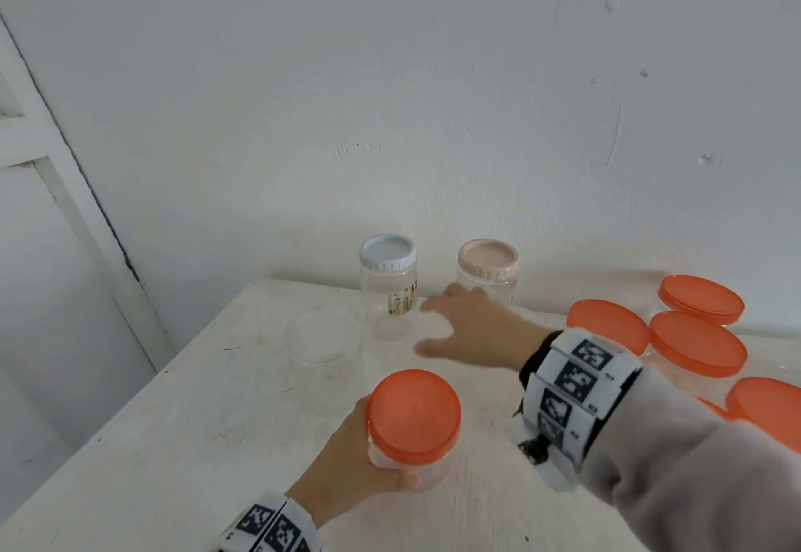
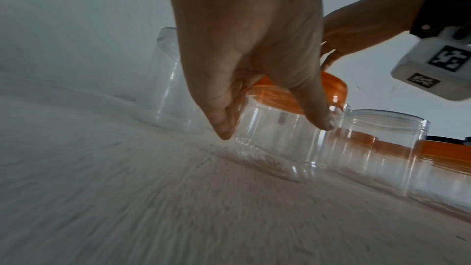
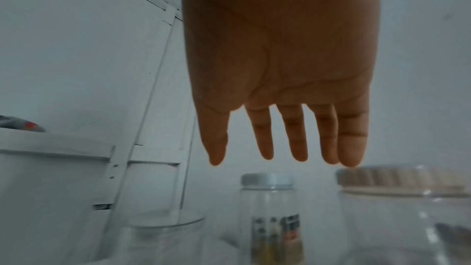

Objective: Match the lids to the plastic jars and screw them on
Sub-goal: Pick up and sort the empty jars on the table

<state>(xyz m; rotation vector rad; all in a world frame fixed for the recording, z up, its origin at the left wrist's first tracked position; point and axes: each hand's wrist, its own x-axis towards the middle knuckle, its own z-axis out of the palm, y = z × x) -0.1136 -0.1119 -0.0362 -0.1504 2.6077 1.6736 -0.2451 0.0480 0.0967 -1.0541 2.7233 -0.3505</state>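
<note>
Fingers (image 2: 224,120) of the left hand (image 1: 346,460) are curled round one orange-lidded jar (image 1: 414,421) at lower centre; right hand (image 1: 472,330) is spread, holding nothing; two pale-lidded jars (image 1: 388,278) are seen behind.

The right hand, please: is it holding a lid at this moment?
No, the right hand is empty, its fingers straight and spread above the grey-lidded jar.

Left hand (image 1: 346,460) grips orange-lidded jar (image 1: 414,426); right hand (image 1: 472,330) spread above table (image 1: 173,421).

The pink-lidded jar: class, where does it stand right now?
In the head view the pink-lidded jar stands at the table's back edge by the wall, right of the white-lidded jar, just beyond the right hand.
</note>
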